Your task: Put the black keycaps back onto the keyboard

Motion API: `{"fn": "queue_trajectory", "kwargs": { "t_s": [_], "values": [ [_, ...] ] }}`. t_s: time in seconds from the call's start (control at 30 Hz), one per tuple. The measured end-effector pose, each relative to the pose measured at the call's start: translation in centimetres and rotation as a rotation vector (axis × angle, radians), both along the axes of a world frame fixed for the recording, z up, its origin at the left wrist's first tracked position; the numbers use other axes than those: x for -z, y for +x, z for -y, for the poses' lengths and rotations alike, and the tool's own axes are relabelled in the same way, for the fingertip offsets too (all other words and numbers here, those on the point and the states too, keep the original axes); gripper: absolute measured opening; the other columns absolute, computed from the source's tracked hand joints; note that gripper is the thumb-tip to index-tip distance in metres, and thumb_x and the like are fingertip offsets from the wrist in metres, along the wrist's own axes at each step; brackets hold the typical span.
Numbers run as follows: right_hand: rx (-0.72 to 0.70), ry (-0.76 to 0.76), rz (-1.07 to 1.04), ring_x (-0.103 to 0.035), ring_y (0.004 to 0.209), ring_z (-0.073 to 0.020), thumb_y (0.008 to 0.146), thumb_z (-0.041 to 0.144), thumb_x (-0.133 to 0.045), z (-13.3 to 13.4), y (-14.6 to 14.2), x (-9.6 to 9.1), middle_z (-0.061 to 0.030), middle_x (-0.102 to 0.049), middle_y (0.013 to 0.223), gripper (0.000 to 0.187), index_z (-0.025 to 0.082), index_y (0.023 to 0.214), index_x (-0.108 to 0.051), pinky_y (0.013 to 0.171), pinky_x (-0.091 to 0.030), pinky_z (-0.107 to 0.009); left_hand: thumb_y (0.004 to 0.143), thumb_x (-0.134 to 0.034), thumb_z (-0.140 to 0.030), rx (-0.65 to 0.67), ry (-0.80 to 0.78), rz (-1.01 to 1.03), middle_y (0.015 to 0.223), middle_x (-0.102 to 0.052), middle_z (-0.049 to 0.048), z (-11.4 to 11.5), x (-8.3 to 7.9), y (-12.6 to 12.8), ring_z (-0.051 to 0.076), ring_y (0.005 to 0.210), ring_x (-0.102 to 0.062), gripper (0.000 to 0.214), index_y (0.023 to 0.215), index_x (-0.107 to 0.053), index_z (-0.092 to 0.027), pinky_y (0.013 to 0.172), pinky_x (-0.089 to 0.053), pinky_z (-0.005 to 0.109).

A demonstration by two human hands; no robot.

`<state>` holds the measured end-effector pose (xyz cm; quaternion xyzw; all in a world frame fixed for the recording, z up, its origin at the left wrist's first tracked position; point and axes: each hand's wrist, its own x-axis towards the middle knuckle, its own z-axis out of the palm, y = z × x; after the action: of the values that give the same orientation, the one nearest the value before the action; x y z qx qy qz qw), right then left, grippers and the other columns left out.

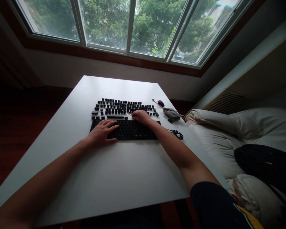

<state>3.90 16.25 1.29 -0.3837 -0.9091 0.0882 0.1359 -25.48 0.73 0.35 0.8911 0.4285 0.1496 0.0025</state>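
A black keyboard [135, 131] with bare key positions lies across the white table. My left hand [102, 131] rests on its left end, fingers spread and thumb at the near edge. Just beyond the keyboard, loose black keycaps [113, 111] lie in rows, with a long spacebar [115, 117] in the closest row. At the right part of these rows is my right hand [141, 116], its fingers bent together over the keyboard's far edge. Whatever is between its fingertips is too small to make out. A thin pale loop [128, 114] lies beside those fingertips.
To the right on the table [124, 178] are a grey cloth [171, 113], a small purple item [160, 103], a thin brush-like stick [155, 101] and a coiled black cable [177, 134]. A cream sofa [212, 136] holding a dark bag [264, 165] adjoins the table's right side.
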Motion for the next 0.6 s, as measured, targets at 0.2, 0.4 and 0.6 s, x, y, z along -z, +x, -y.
{"fn": "queue_trajectory", "kwargs": {
  "t_s": [0.2,0.4,0.6],
  "values": [
    [-0.081,0.029,-0.249,-0.064,0.093,-0.0191,0.092,0.022,-0.068,4.7,0.7,-1.2,-0.0065,-0.07,0.107,0.016,0.022,0.107,-0.073,0.083,-0.048,-0.031,0.089,-0.058,-0.067,-0.003,-0.001,0.002,0.159,-0.041,0.0107,0.0,0.0,0.0,0.037,0.143,-0.038,0.074,0.15,-0.049,-0.028,0.12,-0.028,0.058],
    [-0.101,-0.029,-0.3,-0.061,0.083,-0.0183,0.094,0.028,-0.067,10.6,1.6,-1.4,-0.0046,-0.066,0.092,0.015,0.022,0.107,-0.071,0.078,-0.048,-0.031,0.088,-0.058,-0.067,-0.002,-0.019,0.0,0.159,-0.041,0.0087,0.0,0.0,-0.1,0.037,0.144,-0.036,0.074,0.152,-0.046,-0.03,0.121,-0.026,0.056],
    [-0.179,-0.026,-0.231,-0.06,0.094,-0.0215,0.093,0.026,-0.068,12.7,2.1,-0.5,-0.0068,-0.067,0.097,0.012,0.022,0.104,-0.071,0.085,-0.05,-0.034,0.088,-0.058,-0.067,-0.004,-0.019,-0.001,0.159,-0.04,0.0087,0.0,0.1,-0.1,0.037,0.144,-0.036,0.074,0.152,-0.047,-0.03,0.12,-0.026,0.056]
  ]
}}
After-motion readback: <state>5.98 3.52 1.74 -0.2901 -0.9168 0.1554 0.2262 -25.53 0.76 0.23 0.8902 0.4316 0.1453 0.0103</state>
